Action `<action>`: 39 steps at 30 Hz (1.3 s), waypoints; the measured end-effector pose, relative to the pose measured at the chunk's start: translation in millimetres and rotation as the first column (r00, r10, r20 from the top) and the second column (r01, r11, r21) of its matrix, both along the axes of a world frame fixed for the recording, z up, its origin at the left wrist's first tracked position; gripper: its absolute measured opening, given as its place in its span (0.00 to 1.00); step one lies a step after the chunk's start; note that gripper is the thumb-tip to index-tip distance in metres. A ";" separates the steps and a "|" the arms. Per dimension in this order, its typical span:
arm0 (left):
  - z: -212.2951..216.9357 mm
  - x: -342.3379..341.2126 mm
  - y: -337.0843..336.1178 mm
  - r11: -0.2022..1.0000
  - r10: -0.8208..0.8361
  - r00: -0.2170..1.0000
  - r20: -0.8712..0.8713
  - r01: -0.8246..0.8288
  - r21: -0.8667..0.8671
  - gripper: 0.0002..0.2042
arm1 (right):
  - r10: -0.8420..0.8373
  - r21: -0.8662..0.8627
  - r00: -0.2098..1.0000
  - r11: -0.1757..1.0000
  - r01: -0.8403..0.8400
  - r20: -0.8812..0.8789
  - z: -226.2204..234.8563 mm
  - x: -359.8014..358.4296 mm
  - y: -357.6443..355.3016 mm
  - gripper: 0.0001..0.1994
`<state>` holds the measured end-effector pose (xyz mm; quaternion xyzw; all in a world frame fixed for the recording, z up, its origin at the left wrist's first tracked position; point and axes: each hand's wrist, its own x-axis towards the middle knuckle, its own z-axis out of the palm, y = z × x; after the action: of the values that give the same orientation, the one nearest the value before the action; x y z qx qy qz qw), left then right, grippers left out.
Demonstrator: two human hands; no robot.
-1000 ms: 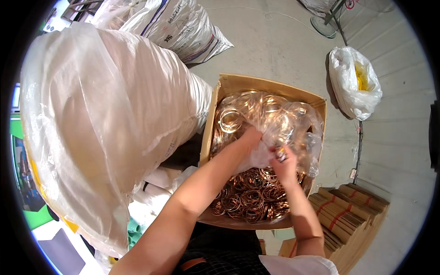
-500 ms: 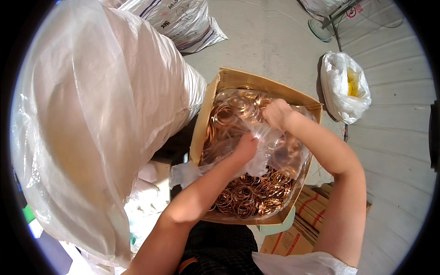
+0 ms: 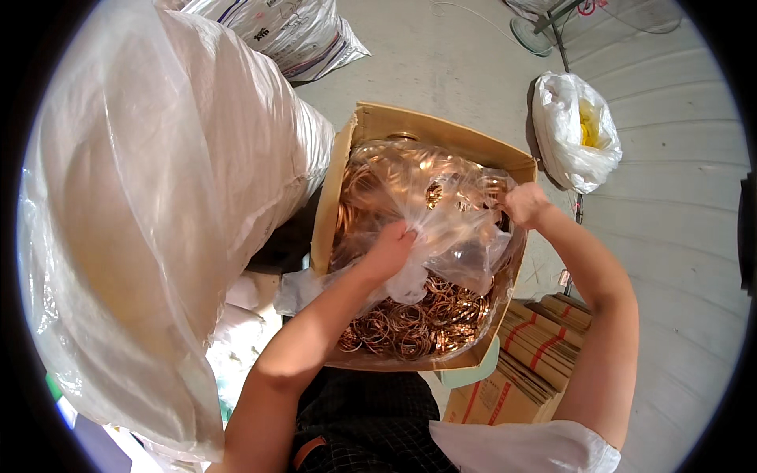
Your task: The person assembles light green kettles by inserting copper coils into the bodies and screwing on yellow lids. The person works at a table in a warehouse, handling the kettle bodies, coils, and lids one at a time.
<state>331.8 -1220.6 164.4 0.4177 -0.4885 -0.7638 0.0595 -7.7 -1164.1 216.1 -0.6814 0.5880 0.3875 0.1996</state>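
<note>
An open cardboard box (image 3: 323, 236) stands in front of me, full of copper-coloured metal rings (image 3: 402, 325). Over the rings at the far side lies a clear plastic bag (image 3: 453, 229), gathered and creased. My left hand (image 3: 389, 251) is closed on a bunched part of this bag, near the middle of the box. At the box's right side, my right hand (image 3: 527, 205) has its fingers closed on the bag's edge. The nearer rings lie uncovered, while those at the back show through the plastic.
A very large white plastic sack (image 3: 181, 173) bulges close on the left. Flattened cardboard boxes (image 3: 520, 355) are stacked at the lower right. A white bag (image 3: 579, 134) with something yellow inside stands at the right wall, and another printed sack (image 3: 292, 35) lies at the back.
My right hand has moved right, from above the rings to the box's right side, drawing the plastic out. My left hand keeps its hold on the bunched bag. The whole view has shifted slightly.
</note>
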 end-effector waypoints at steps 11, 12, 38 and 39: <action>27.1 27.0 -24.2 0.998 -0.052 0.994 -0.097 0.048 -0.045 0.11 | -0.083 -0.037 0.996 0.996 0.082 -0.023 10.8 21.9 7.4 0.09; 27.0 32.4 -25.4 0.998 -0.053 0.994 -0.095 0.050 -0.038 0.11 | -0.088 -0.042 0.994 0.995 0.086 -0.059 10.5 5.5 29.6 0.09; 44.4 96.6 -17.6 0.947 -0.245 0.969 0.029 0.245 -0.209 0.11 | -0.776 -0.027 0.089 0.093 0.995 0.624 28.6 75.7 74.7 0.22; 45.1 91.9 -15.1 0.932 -0.273 0.961 0.035 0.274 -0.237 0.11 | -0.625 0.215 -0.269 -0.162 0.963 0.733 1.6 92.1 76.1 0.25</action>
<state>423.7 -1235.7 209.5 0.3360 -0.6303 -0.6998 0.0023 84.4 -1088.0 217.7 -0.1329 0.8437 -0.3078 0.4193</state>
